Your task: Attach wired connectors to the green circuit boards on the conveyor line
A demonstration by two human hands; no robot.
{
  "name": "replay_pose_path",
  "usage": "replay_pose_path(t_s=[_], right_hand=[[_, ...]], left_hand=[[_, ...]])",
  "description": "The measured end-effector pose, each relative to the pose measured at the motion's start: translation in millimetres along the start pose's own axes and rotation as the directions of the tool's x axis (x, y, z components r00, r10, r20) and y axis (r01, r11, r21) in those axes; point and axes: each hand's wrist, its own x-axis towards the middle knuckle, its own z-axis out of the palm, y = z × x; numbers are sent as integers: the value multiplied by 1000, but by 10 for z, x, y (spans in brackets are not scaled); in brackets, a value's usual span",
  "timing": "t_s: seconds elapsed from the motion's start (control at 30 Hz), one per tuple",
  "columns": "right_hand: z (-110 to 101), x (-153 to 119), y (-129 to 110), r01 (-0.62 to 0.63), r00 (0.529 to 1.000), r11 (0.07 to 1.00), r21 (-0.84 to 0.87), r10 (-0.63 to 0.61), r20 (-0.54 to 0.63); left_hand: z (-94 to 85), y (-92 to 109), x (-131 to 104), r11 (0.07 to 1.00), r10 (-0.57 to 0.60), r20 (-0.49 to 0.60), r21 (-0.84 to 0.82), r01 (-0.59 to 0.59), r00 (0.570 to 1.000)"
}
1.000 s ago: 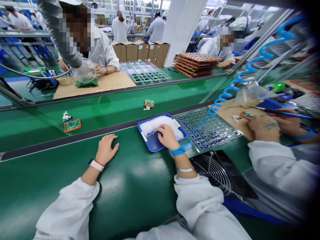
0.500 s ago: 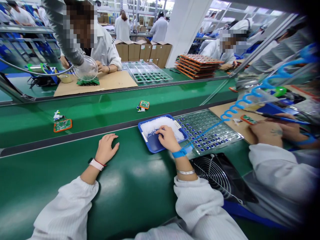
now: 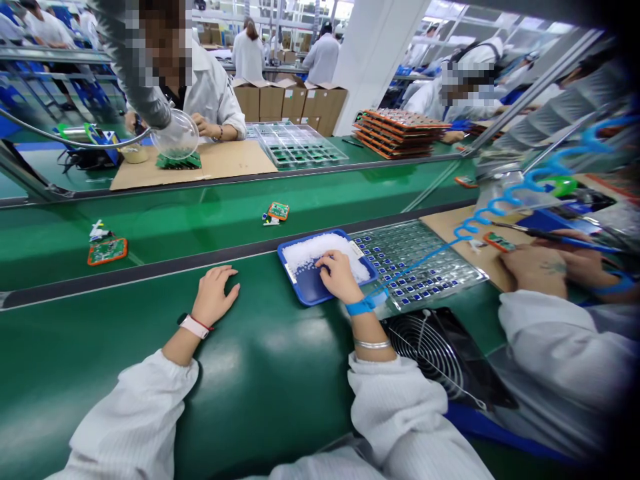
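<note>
My left hand (image 3: 215, 295) rests on the green tabletop (image 3: 270, 373), left of the tray, with its fingers apart and nothing in it. My right hand (image 3: 340, 275) is over the shallow blue tray (image 3: 311, 295), its fingers curled together at the edge of a heap of small white pieces (image 3: 320, 248). Whatever may be between those fingertips is too small to make out. A blue wrist strap (image 3: 361, 306) circles my right wrist. Right of the tray lies a clear sheet (image 3: 423, 257) with rows of small dark blue parts.
Beyond the tray runs a green conveyor belt (image 3: 210, 230) carrying orange-edged circuit boards (image 3: 108, 250) with small parts. A black fan (image 3: 430, 347) sits by my right forearm. A blue coiled cord (image 3: 467, 227) hangs across the right. Co-workers' hands (image 3: 535, 267) work on the right and across the belt.
The circuit boards on the belt have shifted left. My right hand stays at the white pieces with barely any movement, and my left hand remains in place.
</note>
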Motion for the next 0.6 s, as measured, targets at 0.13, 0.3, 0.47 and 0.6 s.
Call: replay_pose_path(t_s=[0.13, 0.3, 0.47, 0.6], right_hand=[[-3, -3, -21, -6, 1000, 1000, -18, 6, -2], [-2, -8, -50, -23, 999, 998, -54, 26, 48], [10, 14, -33, -14, 999, 999, -46, 16, 43], [12, 26, -21, -11, 1000, 999, -40, 11, 13]], left_hand=[[-6, 10, 0, 1000, -4, -1, -4, 4, 1000], [-8, 15, -1, 1000, -6, -2, -8, 6, 1000], [-7, 5, 6, 1000, -2, -2, -13, 2, 1000], [-3, 13, -6, 1000, -4, -2, -15, 4, 1000]])
